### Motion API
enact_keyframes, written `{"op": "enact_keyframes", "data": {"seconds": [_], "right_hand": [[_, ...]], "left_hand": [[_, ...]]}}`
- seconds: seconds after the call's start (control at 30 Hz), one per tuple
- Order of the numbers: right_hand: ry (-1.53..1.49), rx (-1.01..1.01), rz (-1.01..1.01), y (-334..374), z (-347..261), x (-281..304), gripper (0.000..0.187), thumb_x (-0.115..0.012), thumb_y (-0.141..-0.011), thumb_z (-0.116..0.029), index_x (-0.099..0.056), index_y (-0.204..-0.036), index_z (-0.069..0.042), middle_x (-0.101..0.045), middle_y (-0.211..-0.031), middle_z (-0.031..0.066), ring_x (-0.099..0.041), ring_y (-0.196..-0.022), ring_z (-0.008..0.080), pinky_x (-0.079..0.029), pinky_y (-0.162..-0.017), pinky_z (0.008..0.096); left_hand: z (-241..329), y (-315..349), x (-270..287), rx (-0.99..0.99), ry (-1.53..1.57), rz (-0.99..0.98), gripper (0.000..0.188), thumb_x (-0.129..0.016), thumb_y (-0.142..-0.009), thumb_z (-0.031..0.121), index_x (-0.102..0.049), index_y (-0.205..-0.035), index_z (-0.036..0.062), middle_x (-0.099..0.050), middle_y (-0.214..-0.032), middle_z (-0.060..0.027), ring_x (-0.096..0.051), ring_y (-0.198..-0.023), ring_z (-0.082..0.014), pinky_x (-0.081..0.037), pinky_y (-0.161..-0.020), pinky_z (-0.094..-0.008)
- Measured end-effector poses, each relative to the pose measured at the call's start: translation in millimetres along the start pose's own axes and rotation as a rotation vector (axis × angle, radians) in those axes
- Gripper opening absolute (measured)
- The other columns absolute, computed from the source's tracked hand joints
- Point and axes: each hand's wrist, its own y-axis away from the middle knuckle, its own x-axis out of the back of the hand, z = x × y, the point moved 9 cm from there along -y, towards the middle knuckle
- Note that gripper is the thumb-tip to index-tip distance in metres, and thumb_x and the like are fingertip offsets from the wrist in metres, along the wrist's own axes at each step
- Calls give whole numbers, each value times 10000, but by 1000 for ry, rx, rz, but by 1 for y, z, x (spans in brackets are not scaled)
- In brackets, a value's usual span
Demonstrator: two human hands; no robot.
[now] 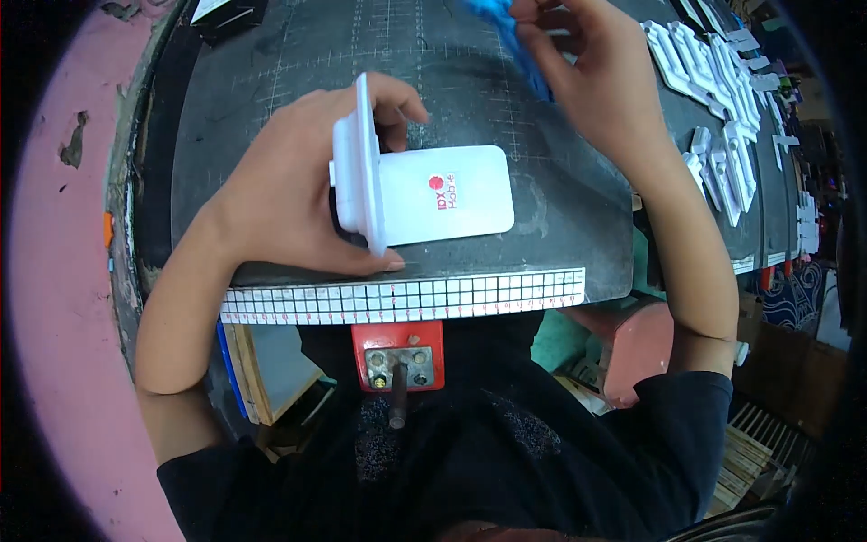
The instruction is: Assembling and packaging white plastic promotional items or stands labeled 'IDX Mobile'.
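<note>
My left hand [280,190] grips a white plastic holder by its upright end plate [367,172], thumb at the near side and fingers curled round the far side. From this plate a flat, rounded white panel [470,194] extends to the right, with a small red printed mark on it. Its underside is hidden, so I cannot tell whether it touches the dark work table [578,217]. At the far side, right of the holder, my right hand [601,72] is closed on a crumpled blue cloth [515,45], partly cut off by the picture's top edge.
A white gridded ruler strip [406,296] runs along the table's near edge. Several white plastic parts [709,72] lie in a group at the right. A red block with a metal plate [398,357] sits below the near edge. A pink wall [68,271] borders the left.
</note>
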Motion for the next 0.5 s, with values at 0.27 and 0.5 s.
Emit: {"op": "enact_keyframes", "data": {"seconds": [0.27,0.5], "right_hand": [[165,447,0,48,-30,-19,280,-758,-846,142,-757,-1087,-1,-769,-886,120,-787,-841,351,-616,-779,409],[55,295,-121,49,-13,-29,322,-726,-917,163,-796,-1190,7,-827,-1139,148,-834,-1029,259,-656,-875,330]], "left_hand": [[2,1,3,-12,-50,47,803,-1020,-563,333,-654,-1236,91,-707,-1101,-73,-710,-980,-262,-521,-881,-392],[1,-2,0,42,-119,4,797,-1075,-559,403,-674,-1182,108,-714,-1110,-61,-663,-998,-198,-543,-859,-353]]}}
